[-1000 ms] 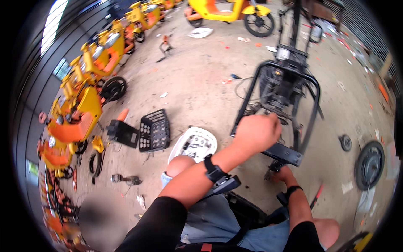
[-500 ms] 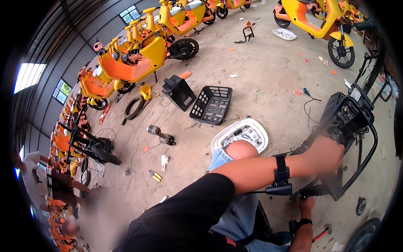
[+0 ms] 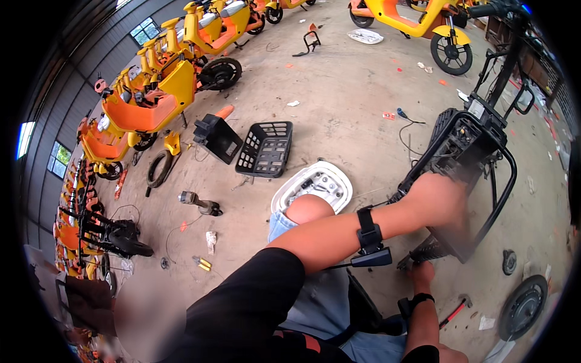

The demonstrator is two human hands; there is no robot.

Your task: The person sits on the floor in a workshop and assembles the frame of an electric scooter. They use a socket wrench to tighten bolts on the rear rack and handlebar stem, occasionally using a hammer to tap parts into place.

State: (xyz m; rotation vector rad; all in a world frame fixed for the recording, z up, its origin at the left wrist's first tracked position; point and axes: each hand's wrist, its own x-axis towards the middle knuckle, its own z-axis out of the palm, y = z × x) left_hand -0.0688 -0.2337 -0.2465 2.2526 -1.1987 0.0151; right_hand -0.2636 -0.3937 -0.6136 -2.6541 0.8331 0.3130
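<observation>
A stripped black scooter frame (image 3: 512, 175) stands at my right, with bent tubes and a coil-spring shock absorber (image 3: 428, 249) low on its near side. My left hand (image 3: 445, 202) reaches across to the frame's rear part; it is smeared, so its fingers and anything in them are hidden. Lower down, my right hand (image 3: 422, 275) is closed at the lower end of the shock absorber. What it grips there is too small to make out. Beside my bare knee lies a white tray (image 3: 277, 196) of small metal parts.
A red-handled hammer (image 3: 454, 311) and a wheel (image 3: 525, 307) lie at the lower right. Leftward are a black basket (image 3: 264, 151), a black box (image 3: 216, 139), a power tool (image 3: 203, 204), yellow-handled pliers (image 3: 203, 263) and a tyre (image 3: 158, 168). Yellow-orange scooters (image 3: 145, 109) stand beyond; a person (image 3: 91, 302) is at far left.
The whole view has swung to the right, so everything sits further left in the picture. Both my hands stay at the frame, the left one still blurred.
</observation>
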